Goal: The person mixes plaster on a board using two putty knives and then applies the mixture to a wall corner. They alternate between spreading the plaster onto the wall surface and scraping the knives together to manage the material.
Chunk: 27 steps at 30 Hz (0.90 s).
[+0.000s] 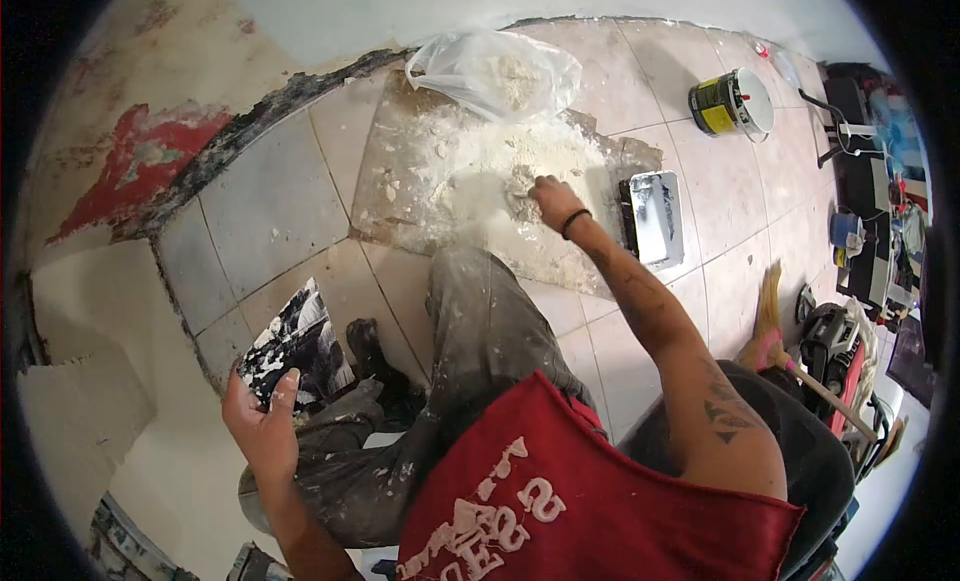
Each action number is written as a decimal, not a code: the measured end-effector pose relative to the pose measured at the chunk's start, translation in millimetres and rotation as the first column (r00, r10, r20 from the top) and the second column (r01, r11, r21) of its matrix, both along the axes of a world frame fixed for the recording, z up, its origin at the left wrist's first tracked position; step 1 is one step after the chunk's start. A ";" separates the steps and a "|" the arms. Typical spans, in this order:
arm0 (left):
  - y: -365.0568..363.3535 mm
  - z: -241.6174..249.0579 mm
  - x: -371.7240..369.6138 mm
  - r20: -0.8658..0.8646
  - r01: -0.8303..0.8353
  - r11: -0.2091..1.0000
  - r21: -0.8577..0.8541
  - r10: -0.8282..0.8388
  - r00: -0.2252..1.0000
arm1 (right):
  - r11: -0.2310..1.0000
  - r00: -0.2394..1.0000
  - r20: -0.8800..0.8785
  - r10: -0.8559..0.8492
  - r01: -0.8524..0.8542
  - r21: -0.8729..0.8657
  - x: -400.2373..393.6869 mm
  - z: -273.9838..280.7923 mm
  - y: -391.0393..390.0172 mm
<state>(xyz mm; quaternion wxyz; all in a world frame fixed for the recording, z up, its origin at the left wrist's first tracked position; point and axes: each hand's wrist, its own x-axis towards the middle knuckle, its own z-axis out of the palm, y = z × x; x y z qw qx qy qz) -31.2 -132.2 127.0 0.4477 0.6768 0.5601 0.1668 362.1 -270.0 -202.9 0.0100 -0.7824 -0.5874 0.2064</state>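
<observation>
My left hand (265, 426) grips a black, flat plasterer's board (318, 356) by its edge, thumb on top. White plaster is smeared over the board, which is tilted beside my left knee. Reaching forward, my right hand (556, 202) is closed at a crumbly mound of whitish plaster powder (520, 191); its fingertips are partly hidden in the powder. Under the powder lies a dirty brown sheet (385, 196) on the floor. A clear plastic bag (455, 76) with more powder sits at its far edge. Right of my hand is a plaster-stained mixing tray (655, 221).
A black and yellow bucket (722, 101) stands on the tiled floor (735, 196) at the back right. A broom (768, 316) and assorted gear line the right side. Peeling wall (130, 161) borders the left. A dark chair (810, 431) is behind my right arm.
</observation>
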 end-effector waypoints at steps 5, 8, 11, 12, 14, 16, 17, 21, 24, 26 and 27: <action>-3.3 2.8 7.3 0.039 -0.036 0.999 -0.006 0.036 0.999 | 0.986 0.989 0.047 -0.138 0.133 0.101 25.7 -0.3 21.2; -2.8 0.2 -2.3 0.007 -0.024 0.999 -0.023 0.024 1.000 | 0.998 0.989 0.137 -0.051 0.046 0.036 -0.5 -16.5 11.7; -3.1 0.3 2.7 0.018 -0.043 0.999 0.010 0.043 0.999 | 0.999 1.000 -0.007 0.016 -0.016 0.029 3.8 -0.8 2.1; -4.0 2.3 4.0 0.002 -0.045 0.999 0.021 0.045 0.999 | 0.999 1.000 -0.025 -0.019 0.019 0.032 4.5 10.5 -3.3; -5.1 5.8 5.1 -0.012 -0.044 0.999 0.022 0.044 0.999 | 0.995 0.994 -0.063 -0.088 0.091 0.033 -1.0 34.4 -15.4; -6.7 9.1 11.6 0.021 -0.048 0.998 0.044 0.047 0.999 | 0.997 0.996 -0.041 -0.075 0.075 -0.001 -16.2 33.8 -33.4; -6.8 10.2 13.5 0.039 -0.050 0.997 0.063 0.047 0.998 | 0.998 0.997 -0.030 -0.069 0.068 -0.009 -25.3 32.8 -40.3; -4.6 7.4 8.4 0.072 -0.042 0.999 -0.012 0.043 0.996 | 0.999 0.998 0.051 -0.038 0.040 -0.024 -44.6 -1.3 -44.6; -3.1 5.5 7.1 0.039 -0.026 1.000 -0.005 0.026 0.999 | 0.999 0.999 0.004 -0.045 0.045 -0.003 -18.6 -1.8 -21.0; -2.0 1.3 4.0 0.019 -0.027 0.999 0.018 0.027 0.999 | 0.999 0.999 -0.038 -0.029 0.030 0.027 -2.4 0.3 -9.7; -0.9 1.6 2.8 0.017 -0.030 1.000 0.005 0.030 0.999 | 0.998 0.998 -0.052 -0.023 0.026 0.055 5.6 0.8 -6.5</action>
